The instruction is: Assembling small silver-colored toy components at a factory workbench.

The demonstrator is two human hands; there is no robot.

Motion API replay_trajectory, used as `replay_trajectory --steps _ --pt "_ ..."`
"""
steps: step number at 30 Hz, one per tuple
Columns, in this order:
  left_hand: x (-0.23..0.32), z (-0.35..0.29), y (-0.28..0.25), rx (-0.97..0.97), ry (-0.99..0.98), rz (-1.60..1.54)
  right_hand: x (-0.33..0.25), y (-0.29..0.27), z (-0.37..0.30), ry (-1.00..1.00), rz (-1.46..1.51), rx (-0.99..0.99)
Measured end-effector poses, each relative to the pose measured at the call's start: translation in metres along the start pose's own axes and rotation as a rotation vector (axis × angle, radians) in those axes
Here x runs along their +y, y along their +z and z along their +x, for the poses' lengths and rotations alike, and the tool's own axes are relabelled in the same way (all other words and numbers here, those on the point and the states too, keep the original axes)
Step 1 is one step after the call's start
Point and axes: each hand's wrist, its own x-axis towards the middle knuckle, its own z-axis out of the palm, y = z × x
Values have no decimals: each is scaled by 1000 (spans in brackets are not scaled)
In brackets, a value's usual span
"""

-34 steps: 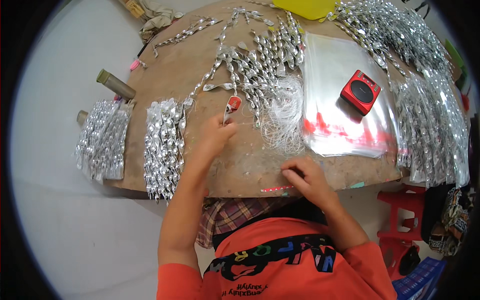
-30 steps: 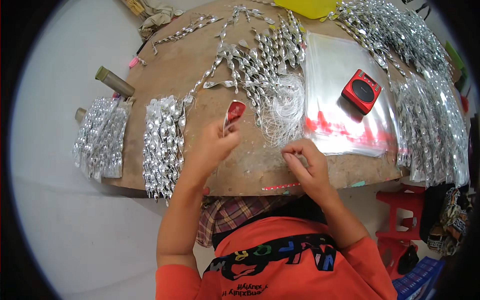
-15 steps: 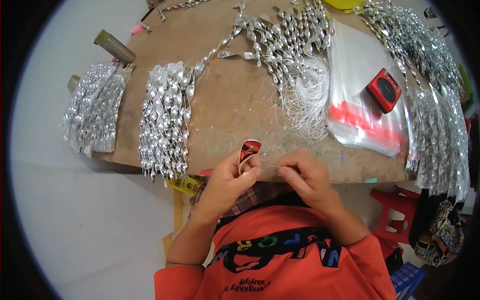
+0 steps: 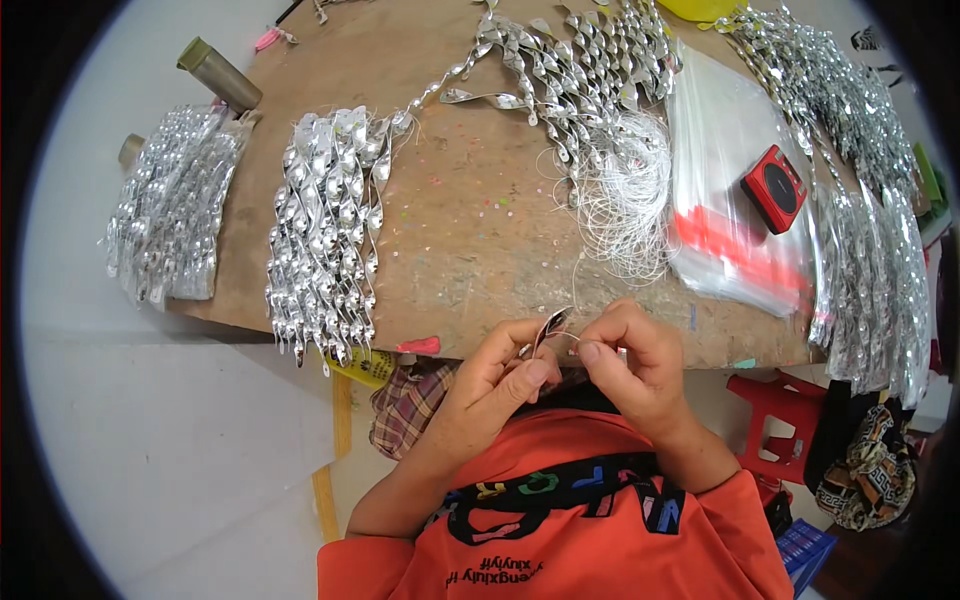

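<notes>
Just off the table's near edge, my left hand [image 4: 492, 385] pinches a small shiny strip [image 4: 552, 322] with a rounded end, which looks like one of the silver spirals. Close beside it on the right, my right hand [image 4: 637, 362] pinches a thin white string [image 4: 570, 336] between thumb and forefinger. The string runs toward the strip, but how they join is too small to make out. A tangle of white string [image 4: 630, 210] lies on the table beyond my right hand. Silver spiral strips [image 4: 330, 220] hang in a bundle over the near edge on the left.
More silver spirals [image 4: 590, 50] lie at the table's [image 4: 450, 230] far side. Bagged spirals [image 4: 170, 200] and a cardboard tube [image 4: 220, 75] are at left. Clear plastic bags [image 4: 735, 230], a red speaker [image 4: 775, 190] and silver bundles [image 4: 870, 270] fill the right. A red stool [image 4: 775, 425] stands below.
Both hands have moved slightly right and closer together. The strip in my left hand has tilted and now shows edge-on, and the gap of string between the hands has shortened.
</notes>
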Motion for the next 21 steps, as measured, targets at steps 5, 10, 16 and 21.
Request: replay_trajectory --steps 5,10,16,21 --pt "-5 0 -6 -13 22 -30 -2 1 2 64 -8 62" --pt "-3 2 -4 0 18 -19 3 -1 3 -46 -85 63" --pt "-6 3 -5 4 9 -7 5 0 3 -38 -94 106" --pt "-6 3 -4 -6 9 -38 6 -2 3 -44 -89 99"
